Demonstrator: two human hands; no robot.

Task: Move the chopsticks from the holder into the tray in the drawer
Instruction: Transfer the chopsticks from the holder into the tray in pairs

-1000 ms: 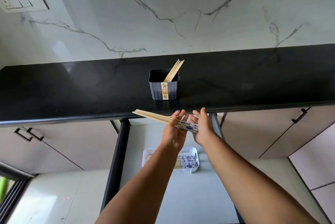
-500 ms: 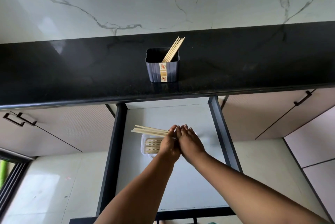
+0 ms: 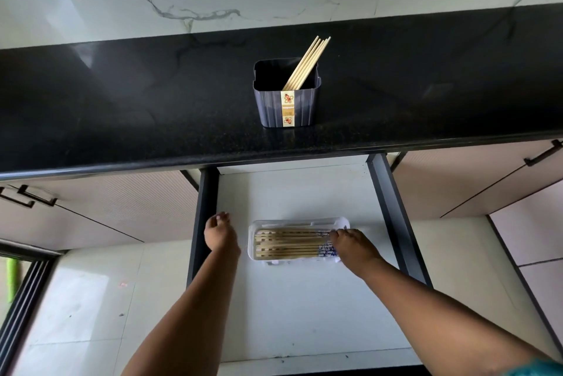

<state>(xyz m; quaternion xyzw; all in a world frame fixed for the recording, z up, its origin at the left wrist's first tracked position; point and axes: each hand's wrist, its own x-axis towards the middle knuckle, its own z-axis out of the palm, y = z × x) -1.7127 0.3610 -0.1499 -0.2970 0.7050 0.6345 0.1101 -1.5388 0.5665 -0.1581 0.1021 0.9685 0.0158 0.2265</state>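
Lying flat in the tray [image 3: 251, 241] now, the chopsticks [image 3: 289, 243] you carried a moment ago; your hands have parted. Right hand [image 3: 353, 243] fingertips touch their patterned ends; left hand [image 3: 220, 234] loose, empty. Holder [image 3: 286, 107] keeps several sticks; its label unreadable

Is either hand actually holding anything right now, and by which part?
The left hand holds nothing. The right hand rests its fingertips on the patterned ends of the chopsticks in the tray; whether it pinches them cannot be told.
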